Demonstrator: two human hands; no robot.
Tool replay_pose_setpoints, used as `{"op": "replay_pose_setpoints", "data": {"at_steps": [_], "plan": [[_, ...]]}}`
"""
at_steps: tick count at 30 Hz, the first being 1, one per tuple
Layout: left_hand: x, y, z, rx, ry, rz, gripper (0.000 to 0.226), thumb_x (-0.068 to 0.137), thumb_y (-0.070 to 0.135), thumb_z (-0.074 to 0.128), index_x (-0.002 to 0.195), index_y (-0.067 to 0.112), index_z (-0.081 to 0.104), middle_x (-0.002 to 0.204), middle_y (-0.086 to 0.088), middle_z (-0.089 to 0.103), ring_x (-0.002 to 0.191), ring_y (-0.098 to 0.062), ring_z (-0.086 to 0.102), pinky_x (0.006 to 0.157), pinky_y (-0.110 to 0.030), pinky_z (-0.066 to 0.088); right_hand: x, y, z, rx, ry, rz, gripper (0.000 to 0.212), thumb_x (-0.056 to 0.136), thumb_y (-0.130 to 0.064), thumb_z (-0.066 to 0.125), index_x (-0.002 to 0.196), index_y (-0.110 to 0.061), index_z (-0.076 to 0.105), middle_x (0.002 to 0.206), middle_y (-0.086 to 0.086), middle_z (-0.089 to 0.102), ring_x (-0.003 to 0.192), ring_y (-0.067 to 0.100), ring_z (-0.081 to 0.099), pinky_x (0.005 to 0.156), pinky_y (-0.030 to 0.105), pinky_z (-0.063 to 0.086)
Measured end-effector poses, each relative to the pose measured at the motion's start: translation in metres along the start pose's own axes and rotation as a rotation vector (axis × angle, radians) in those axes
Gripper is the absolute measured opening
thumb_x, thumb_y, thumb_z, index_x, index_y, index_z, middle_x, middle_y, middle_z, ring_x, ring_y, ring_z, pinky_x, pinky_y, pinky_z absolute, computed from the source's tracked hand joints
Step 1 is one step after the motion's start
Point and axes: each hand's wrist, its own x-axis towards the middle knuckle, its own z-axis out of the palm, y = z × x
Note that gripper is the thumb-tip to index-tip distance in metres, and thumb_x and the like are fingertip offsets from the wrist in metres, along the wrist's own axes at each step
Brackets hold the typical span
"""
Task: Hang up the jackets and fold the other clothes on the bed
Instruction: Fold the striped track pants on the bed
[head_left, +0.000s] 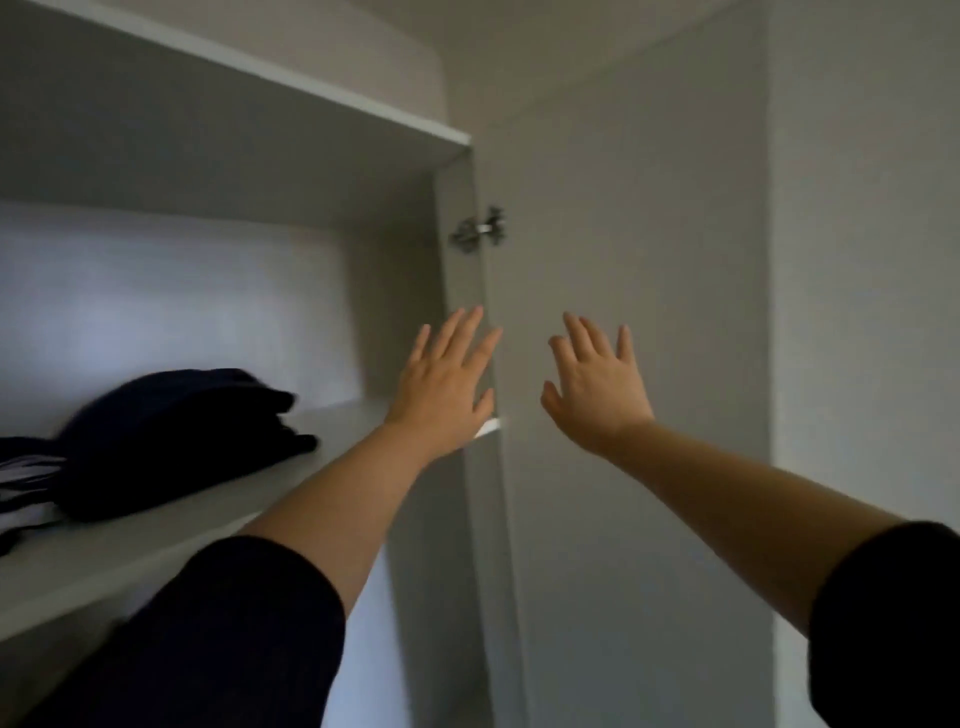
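While both arms are raised toward the open wardrobe, the left hand (447, 384) and the right hand (597, 384) are spread flat, fingers straight and apart, grasping nothing. Folded dark clothes (182, 441) lie on the shelf (156, 551), left of the left hand and slightly below it, well apart from its fingers. A striped garment (26, 488) lies further left, touching that pile. Above the hands sits a hinge (478, 231); the door (649, 260) stands behind the right hand.
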Motion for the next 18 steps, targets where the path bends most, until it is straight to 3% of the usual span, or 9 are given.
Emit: {"op": "replay_pose_setpoints", "data": {"at_steps": [8, 13, 18], "plan": [[0.081, 0.351, -0.049, -0.34, 0.126, 0.299, 0.07, 0.091, 0.039, 0.041, 0.152, 0.018, 0.015, 0.16, -0.007, 0.005, 0.147, -0.023, 0.002, 0.116, -0.046, 0.005, -0.22, 0.287, -0.162, -0.475, -0.131, 0.302, 0.06, 0.095, -0.041, 0.039, 0.145, -0.009, 0.027, 0.159, 0.013, 0.009, 0.146, 0.029, 0.005, 0.115, 0.056, -0.001], [0.092, 0.548, -0.105, -0.479, 0.197, 0.478, 0.068, 0.092, 0.04, 0.037, 0.152, 0.015, 0.016, 0.16, -0.009, 0.006, 0.147, -0.024, 0.003, 0.116, -0.047, 0.007, -0.354, 0.401, -0.264, -0.628, -0.201, 0.476, 0.061, 0.095, -0.041, 0.04, 0.144, -0.009, 0.026, 0.158, 0.014, 0.01, 0.147, 0.028, 0.005, 0.114, 0.056, -0.002], [0.094, 0.705, -0.136, -0.589, 0.155, 0.62, 0.071, 0.092, 0.04, 0.037, 0.153, 0.017, 0.009, 0.16, -0.007, 0.0, 0.147, -0.022, -0.002, 0.117, -0.046, 0.002, -0.456, 0.482, -0.329, -0.688, -0.215, 0.692, 0.06, 0.096, -0.043, 0.04, 0.145, -0.012, 0.026, 0.159, 0.011, 0.01, 0.147, 0.027, 0.005, 0.114, 0.055, -0.004]]}}
